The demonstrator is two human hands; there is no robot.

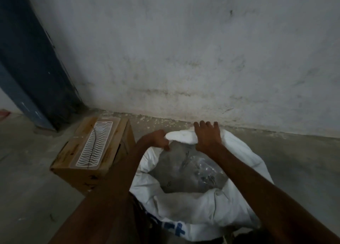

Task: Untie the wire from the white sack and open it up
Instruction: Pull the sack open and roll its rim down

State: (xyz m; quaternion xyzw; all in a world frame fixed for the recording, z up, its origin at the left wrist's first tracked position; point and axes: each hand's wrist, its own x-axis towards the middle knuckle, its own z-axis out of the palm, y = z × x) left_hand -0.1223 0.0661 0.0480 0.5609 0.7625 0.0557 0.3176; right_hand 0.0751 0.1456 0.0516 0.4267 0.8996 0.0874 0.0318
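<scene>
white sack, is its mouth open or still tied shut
Open. The white sack gapes, its far rim folded back under the left hand and right hand, showing grey contents inside. No wire shows.

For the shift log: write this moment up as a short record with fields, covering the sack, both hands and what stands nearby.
sack: white sack, mouth open, far rim rolled outward
contents: grey powdery mass with a clear plastic bag on it
left hand: left hand grips the rolled rim at its left end
right hand: right hand holds the rolled rim, fingers over its far side
wire: not visible on the sack mouth
nearby: cardboard box on the floor to the sack's left, a white wavy-patterned tray on top
</scene>
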